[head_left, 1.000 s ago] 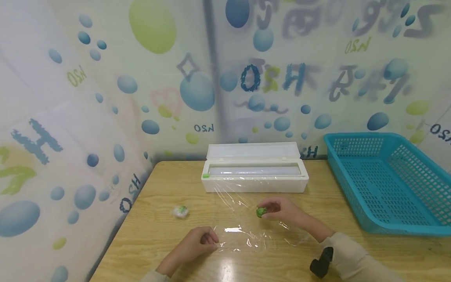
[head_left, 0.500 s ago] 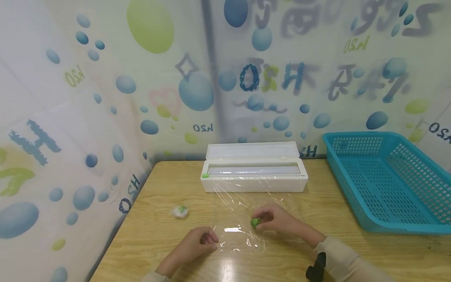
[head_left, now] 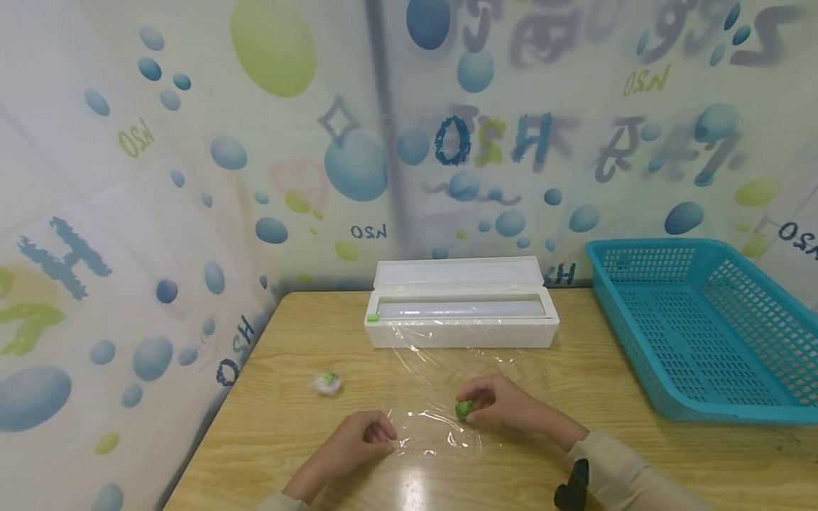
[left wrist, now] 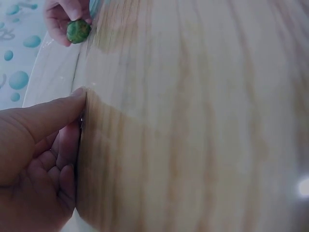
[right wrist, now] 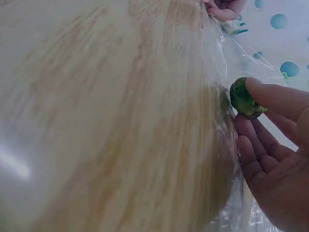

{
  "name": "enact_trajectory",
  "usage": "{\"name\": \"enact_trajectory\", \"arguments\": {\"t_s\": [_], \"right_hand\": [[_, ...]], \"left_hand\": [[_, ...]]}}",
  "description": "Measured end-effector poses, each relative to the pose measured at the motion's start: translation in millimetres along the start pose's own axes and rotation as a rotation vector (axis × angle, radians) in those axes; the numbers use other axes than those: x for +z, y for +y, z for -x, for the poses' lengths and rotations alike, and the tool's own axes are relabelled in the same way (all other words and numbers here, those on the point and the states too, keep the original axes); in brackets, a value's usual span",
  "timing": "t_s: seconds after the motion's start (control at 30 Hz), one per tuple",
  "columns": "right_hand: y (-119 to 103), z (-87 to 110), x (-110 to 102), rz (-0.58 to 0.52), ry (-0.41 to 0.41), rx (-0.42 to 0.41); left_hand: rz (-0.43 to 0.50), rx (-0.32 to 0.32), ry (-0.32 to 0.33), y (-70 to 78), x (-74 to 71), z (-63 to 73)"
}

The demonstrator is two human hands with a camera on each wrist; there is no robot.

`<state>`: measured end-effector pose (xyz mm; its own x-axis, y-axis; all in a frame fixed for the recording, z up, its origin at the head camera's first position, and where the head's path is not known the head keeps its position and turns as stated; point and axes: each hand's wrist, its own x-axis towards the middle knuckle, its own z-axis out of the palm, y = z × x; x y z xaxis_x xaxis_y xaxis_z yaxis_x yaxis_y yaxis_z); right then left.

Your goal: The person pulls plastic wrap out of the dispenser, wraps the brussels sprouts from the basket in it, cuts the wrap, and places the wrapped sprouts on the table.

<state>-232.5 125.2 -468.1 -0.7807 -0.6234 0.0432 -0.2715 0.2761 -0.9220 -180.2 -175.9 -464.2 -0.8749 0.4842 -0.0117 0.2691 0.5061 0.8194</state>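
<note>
My right hand [head_left: 501, 404] pinches a small green Brussels sprout [head_left: 464, 409] between thumb and fingers, low over a sheet of clear cling film [head_left: 424, 380]. In the right wrist view the sprout [right wrist: 245, 99] shows its cut stem end, right at the film. My left hand [head_left: 358, 440] pinches the near left corner of the film, its thumb and fingers curled together at the edge. The film runs back to a white cling film dispenser [head_left: 463, 335], whose lid stands raised with the roll [head_left: 460, 309] inside. Left of the film lies a film-wrapped sprout [head_left: 328, 384].
A blue plastic basket [head_left: 677, 410] stands at the right of the wooden table [head_left: 268, 454]. A green slider [head_left: 373, 319] sits at the dispenser's left end. Behind the table hangs a patterned curtain [head_left: 409, 206].
My right hand has brought the sprout a little left and nearer to me, lower over the film. The left hand stays at the film corner.
</note>
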Motion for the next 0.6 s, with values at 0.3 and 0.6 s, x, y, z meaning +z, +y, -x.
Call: {"name": "enact_trajectory", "arguments": {"t_s": [0.3,0.6], "right_hand": [[0.1,-1.7,-0.3,0.006,-0.004,-0.004],[-5.7,1.4,0.2,-0.015,0.009,0.048]], "left_hand": [[-0.005,-0.005,0.006,3.1,-1.5,-0.3],[0.025,-0.001,-0.016,-0.9,-1.5,-0.5]]}}
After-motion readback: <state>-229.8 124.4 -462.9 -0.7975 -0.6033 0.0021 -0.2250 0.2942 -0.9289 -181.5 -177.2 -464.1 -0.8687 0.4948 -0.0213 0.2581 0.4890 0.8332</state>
